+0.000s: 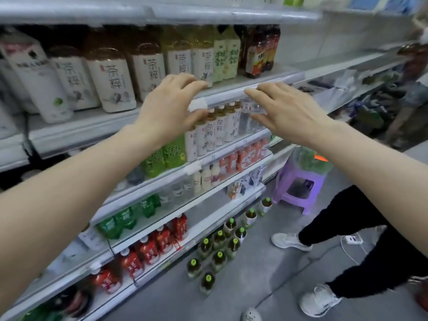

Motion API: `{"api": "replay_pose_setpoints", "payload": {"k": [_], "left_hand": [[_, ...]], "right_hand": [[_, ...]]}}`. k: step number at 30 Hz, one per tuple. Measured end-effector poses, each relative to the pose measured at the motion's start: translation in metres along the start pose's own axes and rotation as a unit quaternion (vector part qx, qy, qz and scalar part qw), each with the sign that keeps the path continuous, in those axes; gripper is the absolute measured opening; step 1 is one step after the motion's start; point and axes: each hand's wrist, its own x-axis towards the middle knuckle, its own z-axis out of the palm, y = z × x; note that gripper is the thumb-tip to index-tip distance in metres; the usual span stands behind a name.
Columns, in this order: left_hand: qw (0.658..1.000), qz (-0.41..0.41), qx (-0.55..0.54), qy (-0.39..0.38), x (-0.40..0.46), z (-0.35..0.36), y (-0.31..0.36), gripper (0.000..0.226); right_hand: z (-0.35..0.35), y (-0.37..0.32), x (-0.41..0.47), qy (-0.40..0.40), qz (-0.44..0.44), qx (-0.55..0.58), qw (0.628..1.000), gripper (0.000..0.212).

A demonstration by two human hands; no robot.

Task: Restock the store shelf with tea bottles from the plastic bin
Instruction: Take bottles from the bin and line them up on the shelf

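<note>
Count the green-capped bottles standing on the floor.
10 green-capped bottles, all on the grey floor: eight clustered by the lowest shelf, two more trailing toward the purple stool. None looks hidden, though the picture is blurry.

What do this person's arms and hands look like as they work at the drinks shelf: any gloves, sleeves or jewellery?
Both are bare. The left hand and right hand wear no gloves, and no rings, watch or bracelet show. Both forearms are uncovered as far as the view reaches, with no sleeve in sight.
</note>
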Motion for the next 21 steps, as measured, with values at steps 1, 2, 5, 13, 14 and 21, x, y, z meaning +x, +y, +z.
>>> {"api": "replay_pose_setpoints", "payload": {"k": [1,2,5,13,14,21], "left_hand": [[1.0,0.004,-0.008,-0.004,0.009,0.014,0.01,0.055],[1.0,0.008,-0.015,-0.008,0.019,0.027,0.018,0.054],[0.999,0.015,-0.031,-0.016,0.054,0.07,0.043,0.055],[0.998,0.023,-0.056,-0.032,0.163,0.182,0.109,0.055],[0.997,0.026,-0.058,-0.033,0.176,0.195,0.117,0.054],[0.992,0.056,-0.086,-0.071,0.268,0.295,0.173,0.057]], "right_hand": [[0.008,0.013,-0.008,-0.006,0.007,0.001,1.0,0.054],[0.015,0.027,-0.016,-0.008,0.013,0.0,1.0,0.054],[0.041,0.075,-0.034,-0.013,0.021,-0.006,1.0,0.055],[0.12,0.219,-0.073,-0.033,0.044,0.005,0.998,0.056],[0.13,0.234,-0.078,-0.036,0.047,0.006,0.998,0.055],[0.203,0.337,-0.115,-0.063,0.107,0.018,0.992,0.056]]}}
